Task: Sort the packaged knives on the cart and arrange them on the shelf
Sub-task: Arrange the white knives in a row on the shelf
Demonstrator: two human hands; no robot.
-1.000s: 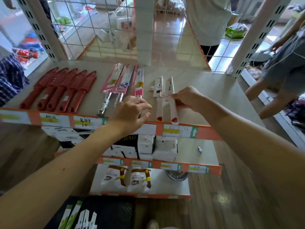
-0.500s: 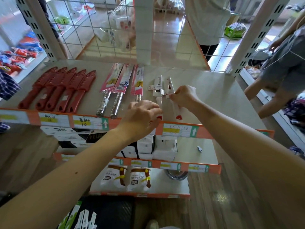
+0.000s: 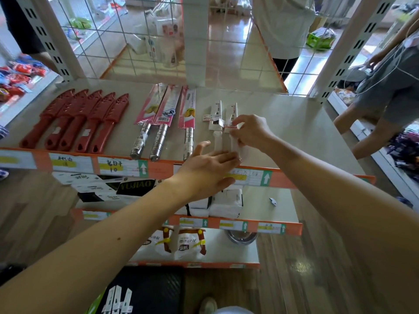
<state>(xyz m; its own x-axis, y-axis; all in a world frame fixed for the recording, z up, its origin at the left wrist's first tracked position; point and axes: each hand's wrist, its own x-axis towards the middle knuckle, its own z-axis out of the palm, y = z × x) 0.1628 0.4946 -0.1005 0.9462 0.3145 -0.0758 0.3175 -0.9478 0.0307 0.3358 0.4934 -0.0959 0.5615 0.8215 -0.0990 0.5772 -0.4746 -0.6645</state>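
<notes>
Head view: right hand (image 3: 251,130) pinches slim white knife (image 3: 232,110); left hand (image 3: 207,172) flat.

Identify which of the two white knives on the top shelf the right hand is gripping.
The right white knife: the right hand pinches it near its label; the left white knife lies beside it, ungripped.

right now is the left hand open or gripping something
Open: the left hand has its fingers stretched straight toward the white knives, curled round nothing.

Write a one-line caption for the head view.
Right hand pinches a white packaged knife on the top shelf, open left hand flat by its handle end; pink-packaged knives, red-sheathed knives alongside.
</notes>
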